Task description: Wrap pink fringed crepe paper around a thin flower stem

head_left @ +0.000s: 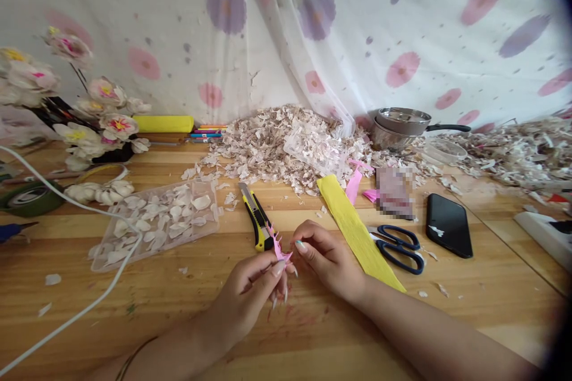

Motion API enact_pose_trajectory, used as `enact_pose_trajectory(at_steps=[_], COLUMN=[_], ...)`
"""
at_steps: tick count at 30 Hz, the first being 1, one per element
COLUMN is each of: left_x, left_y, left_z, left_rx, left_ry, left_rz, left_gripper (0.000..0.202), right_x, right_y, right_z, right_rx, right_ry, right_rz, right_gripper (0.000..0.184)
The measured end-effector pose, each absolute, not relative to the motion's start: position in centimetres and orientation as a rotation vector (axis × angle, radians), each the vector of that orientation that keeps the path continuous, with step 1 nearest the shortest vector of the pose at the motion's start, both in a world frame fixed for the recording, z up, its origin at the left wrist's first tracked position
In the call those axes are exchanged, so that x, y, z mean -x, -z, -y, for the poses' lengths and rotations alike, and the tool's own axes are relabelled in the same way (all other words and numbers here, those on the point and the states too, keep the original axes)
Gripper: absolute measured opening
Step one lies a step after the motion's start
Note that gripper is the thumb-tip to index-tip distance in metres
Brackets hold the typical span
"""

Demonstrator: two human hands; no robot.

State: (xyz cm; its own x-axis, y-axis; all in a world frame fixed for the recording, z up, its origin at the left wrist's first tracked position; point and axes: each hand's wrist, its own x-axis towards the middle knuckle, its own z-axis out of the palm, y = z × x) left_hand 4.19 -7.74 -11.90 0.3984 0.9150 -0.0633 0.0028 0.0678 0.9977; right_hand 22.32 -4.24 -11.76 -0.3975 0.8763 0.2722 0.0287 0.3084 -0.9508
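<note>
A fringed pink paper piece [277, 247] is at the lower centre of the frame, pinched between thumb and fingers of the left hand [254, 286]. The right hand [329, 259] is just beside it, thumb and forefinger together; whether they grip anything, I cannot tell. Behind lies a utility knife [258, 223]; right of centre, a yellow strip [357, 229] and scissors [401, 249] rest on the surface [330, 339].

Soft, fairly bright light spreads evenly, its source impossible to tell, with only faint shadows on the tabletop [170, 292]. Highlights glint on the metal bowl [404, 121]. Black vignetting swallows both right corners of the view; the tabletop's right edge looks soft. Pixelation masks a patch [395, 193] short of that edge.
</note>
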Motion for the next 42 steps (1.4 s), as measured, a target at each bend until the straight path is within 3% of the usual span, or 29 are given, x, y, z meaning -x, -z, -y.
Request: enact_pose_trajectory(at_steps=[7, 13, 25, 29, 33, 38, 42], left_x=[-4.3, -4.3, -4.0, -4.0, -4.2, -4.5, -4.5], left_y=[12.1, 12.0, 12.2, 12.0, 11.7, 11.9, 11.8], left_z=[7.7, 7.8, 8.1, 8.1, 8.1, 8.0, 8.0], left_rx=[-1.301, -1.319, -1.5, -1.513, -1.419, -1.169, -1.143], left_ry=[-0.838, -0.808, -0.729, -0.743, -0.758, -0.781, -0.807], left_rz=[-0.894, -0.906, -0.866, -0.845, -0.801, -0.752, -0.756], left_gripper=[0.039, 0.04, 0.038, 0.037, 0.037, 0.037, 0.037], right_x=[-22.8, -22.7, -22.0, -21.7, -21.5, -21.5, -22.1], right_y=[11.5, 11.5, 11.2, 11.4, 11.8, 12.0, 11.5], right_z=[4.3, 4.4, 5.0, 4.9, 4.8, 4.8, 4.5], right_rx=[0.681, 0.683, 0.787, 0.77, 0.692, 0.686, 0.697], right_ry=[-0.911, -0.841, -1.588, -1.96, -2.089, -1.929, -1.555], right_rz=[2.182, 2.25, 1.789, 1.459, 1.288, 1.224, 1.479], right_gripper=[0.024, 0.027, 0.051, 0.051, 0.049, 0.04, 0.027])
